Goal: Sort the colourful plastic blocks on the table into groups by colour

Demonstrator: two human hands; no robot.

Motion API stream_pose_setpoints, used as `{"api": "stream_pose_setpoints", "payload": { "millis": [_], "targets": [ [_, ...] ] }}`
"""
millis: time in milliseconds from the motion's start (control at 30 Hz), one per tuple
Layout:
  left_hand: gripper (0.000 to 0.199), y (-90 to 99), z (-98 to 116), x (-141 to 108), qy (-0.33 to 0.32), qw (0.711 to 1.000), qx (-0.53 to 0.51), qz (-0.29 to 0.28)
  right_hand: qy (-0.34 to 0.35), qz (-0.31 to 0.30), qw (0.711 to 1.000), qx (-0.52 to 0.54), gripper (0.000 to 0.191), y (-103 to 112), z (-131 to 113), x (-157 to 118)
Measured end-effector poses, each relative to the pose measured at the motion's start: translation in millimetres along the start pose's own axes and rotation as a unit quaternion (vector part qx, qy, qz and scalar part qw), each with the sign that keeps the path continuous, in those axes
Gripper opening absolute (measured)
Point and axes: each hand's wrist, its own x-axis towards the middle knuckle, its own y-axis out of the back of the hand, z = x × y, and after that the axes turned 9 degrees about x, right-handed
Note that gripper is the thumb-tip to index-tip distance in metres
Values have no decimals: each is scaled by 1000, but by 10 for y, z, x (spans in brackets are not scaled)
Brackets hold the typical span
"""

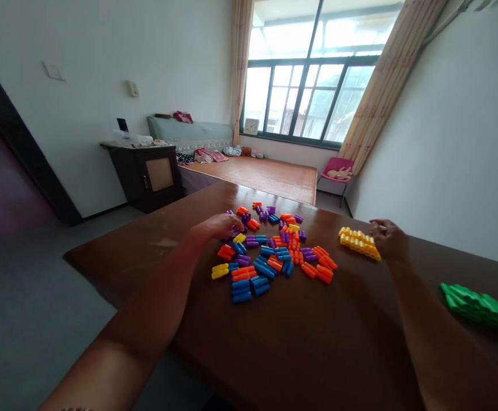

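My left hand (221, 226) reaches in over the left side of a loose spread of small plastic toy pieces. Its fingers bend down at a purple piece (243, 227); whatever is between the fingertips is too small to make out. Orange pieces (243, 274), blue pieces (241, 291) and yellow pieces (220, 270), shaped like joined tubes, lie around it. On the right, my right hand (389, 237) is beside a block of joined yellow pieces (359, 242). Thumb and fingers are apart there, curved, with nothing visible between them.
A stack of joined green pieces (482, 308) lies near the right edge of the brown table (300, 337). Beyond the table are a low bed (270, 174), a dark cabinet (146, 174) and a pink chair (336, 171).
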Motion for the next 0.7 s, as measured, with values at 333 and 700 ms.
{"api": "stream_pose_setpoints", "payload": {
  "millis": [333,700],
  "targets": [
    [46,-155,85,95,24,999,49,2,71,-87,988,108,42,-238,-998,-242],
    [28,-142,188,128,77,979,20,188,491,-408,757,135,46,-574,-2863,-1841]
  ]
}}
